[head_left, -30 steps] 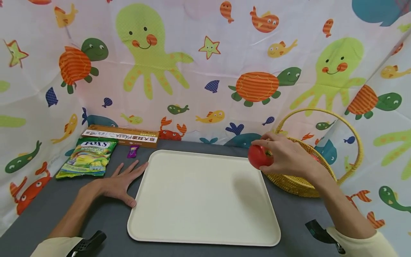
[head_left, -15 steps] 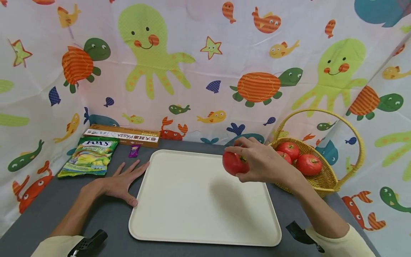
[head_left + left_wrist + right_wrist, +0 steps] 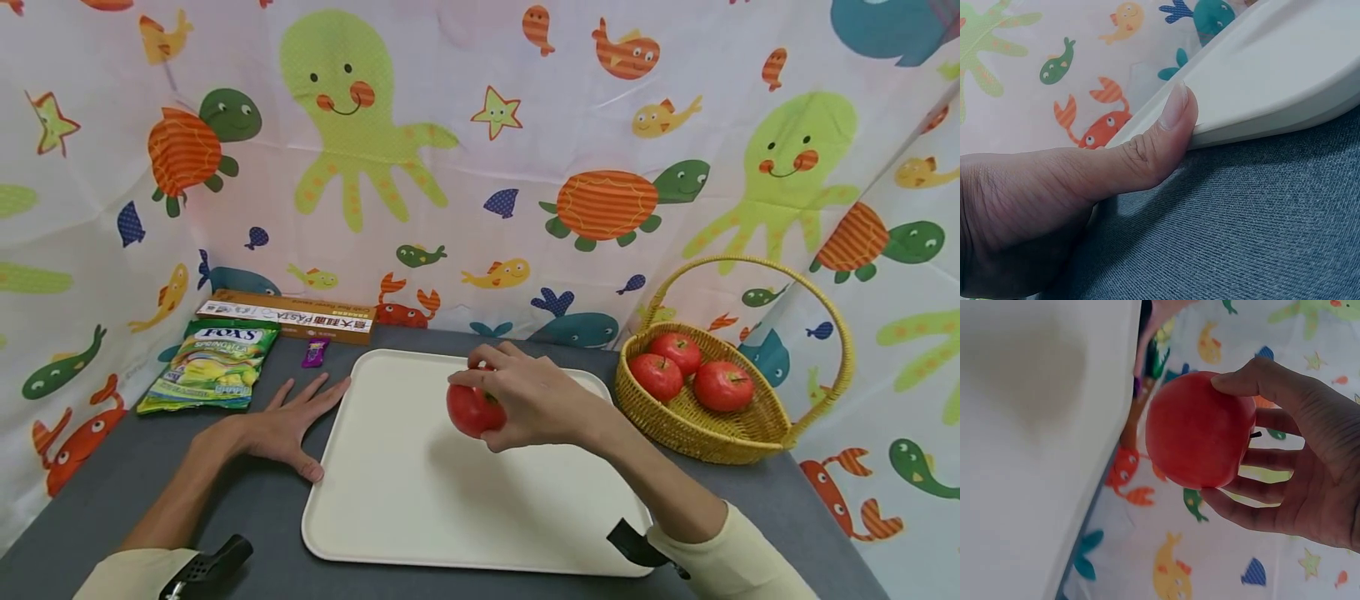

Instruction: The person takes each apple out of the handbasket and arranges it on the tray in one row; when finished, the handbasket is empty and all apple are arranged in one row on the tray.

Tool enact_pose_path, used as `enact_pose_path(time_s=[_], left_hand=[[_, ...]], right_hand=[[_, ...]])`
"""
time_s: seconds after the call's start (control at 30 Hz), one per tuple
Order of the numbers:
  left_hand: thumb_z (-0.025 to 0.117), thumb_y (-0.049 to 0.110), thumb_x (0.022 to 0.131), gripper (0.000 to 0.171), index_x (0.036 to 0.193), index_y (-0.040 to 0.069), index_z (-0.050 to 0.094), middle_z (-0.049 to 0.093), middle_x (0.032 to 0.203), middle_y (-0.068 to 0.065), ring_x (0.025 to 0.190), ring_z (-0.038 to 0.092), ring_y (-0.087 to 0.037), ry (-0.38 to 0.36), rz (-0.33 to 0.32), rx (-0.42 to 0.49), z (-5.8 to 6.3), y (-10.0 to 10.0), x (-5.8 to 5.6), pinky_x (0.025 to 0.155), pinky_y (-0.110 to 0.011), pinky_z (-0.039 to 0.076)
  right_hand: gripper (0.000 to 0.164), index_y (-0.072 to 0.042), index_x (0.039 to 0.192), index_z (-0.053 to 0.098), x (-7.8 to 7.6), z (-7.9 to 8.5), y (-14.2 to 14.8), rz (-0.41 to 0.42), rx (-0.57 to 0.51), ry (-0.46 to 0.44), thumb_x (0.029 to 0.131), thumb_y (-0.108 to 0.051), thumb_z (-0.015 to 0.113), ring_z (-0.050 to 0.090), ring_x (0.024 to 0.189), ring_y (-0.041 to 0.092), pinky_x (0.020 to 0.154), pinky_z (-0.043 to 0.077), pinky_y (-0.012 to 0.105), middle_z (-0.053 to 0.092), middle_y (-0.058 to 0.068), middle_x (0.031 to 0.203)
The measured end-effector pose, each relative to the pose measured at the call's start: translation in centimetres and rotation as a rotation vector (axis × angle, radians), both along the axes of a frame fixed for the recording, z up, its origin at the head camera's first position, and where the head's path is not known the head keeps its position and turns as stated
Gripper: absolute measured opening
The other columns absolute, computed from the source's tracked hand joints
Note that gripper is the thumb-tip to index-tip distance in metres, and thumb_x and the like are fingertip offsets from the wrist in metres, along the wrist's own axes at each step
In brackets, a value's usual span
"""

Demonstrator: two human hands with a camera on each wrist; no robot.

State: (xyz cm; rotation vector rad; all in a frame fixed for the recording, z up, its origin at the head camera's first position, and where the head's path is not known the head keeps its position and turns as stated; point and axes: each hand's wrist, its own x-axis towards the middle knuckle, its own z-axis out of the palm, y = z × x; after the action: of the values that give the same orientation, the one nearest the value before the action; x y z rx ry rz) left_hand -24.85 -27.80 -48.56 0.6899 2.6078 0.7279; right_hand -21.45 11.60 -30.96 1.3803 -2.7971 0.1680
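A red apple (image 3: 1194, 431) with a short dark stem is held by my right hand (image 3: 543, 400), thumb on one side and fingers on the other. In the head view that apple (image 3: 472, 410) hangs above the white tray (image 3: 420, 517), its shadow falling on the tray's surface. My left hand (image 3: 281, 432) lies on the grey table with its fingers spread. Its thumb (image 3: 1172, 122) touches the tray's left edge in the left wrist view.
On the right stands a yellow woven basket (image 3: 675, 433) with a tall handle, holding red apples (image 3: 723, 386). At the back left lie a green candy bag (image 3: 213, 367), a small purple wrapped sweet (image 3: 315, 352) and a brown pasta box (image 3: 330, 323). A patterned cloth hangs behind.
My right hand has carried the apple leftward from beside the basket to above the middle of the tray. The apples in the basket have come into sight. My left hand has stayed put.
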Motion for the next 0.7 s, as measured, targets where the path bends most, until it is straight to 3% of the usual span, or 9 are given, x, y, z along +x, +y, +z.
enact_pose_path(time_s=[0.33,0.5,0.7], left_hand=[[0.087,0.069,0.067,0.138,0.169,0.032,0.002,0.003,0.178,-0.013,0.164,-0.014,-0.043,-0.017,0.026,-0.027,0.4,0.3,0.3,0.123,-0.074,-0.020],[0.087,0.070,0.066,0.138,0.169,0.031,0.004,0.004,0.178,-0.015,0.163,-0.014,-0.044,-0.033,0.029,-0.022,0.8,0.3,0.5,0.122,-0.074,-0.021],[0.085,0.073,0.066,0.138,0.169,0.029,0.004,0.002,0.177,-0.019,0.162,-0.015,-0.046,-0.041,0.019,-0.021,1.0,0.3,0.5,0.121,-0.075,-0.023]], right_hand=[[0.072,-0.024,0.139,0.066,-1.2,-1.5,-4.8,0.074,0.048,-0.045,0.072,-0.033,0.093,0.058,0.124,0.023,0.084,0.065,0.033,0.065,0.005,0.134],[0.072,-0.024,0.142,0.065,-1.6,-2.0,-8.2,0.114,0.123,-0.041,0.075,-0.035,0.091,0.058,0.125,0.022,0.087,0.064,0.030,0.064,0.005,0.138],[0.072,-0.027,0.144,0.062,-1.9,-3.8,-11.6,0.135,0.209,-0.066,0.079,-0.038,0.089,0.057,0.124,0.020,0.086,0.063,0.028,0.063,0.001,0.136]])
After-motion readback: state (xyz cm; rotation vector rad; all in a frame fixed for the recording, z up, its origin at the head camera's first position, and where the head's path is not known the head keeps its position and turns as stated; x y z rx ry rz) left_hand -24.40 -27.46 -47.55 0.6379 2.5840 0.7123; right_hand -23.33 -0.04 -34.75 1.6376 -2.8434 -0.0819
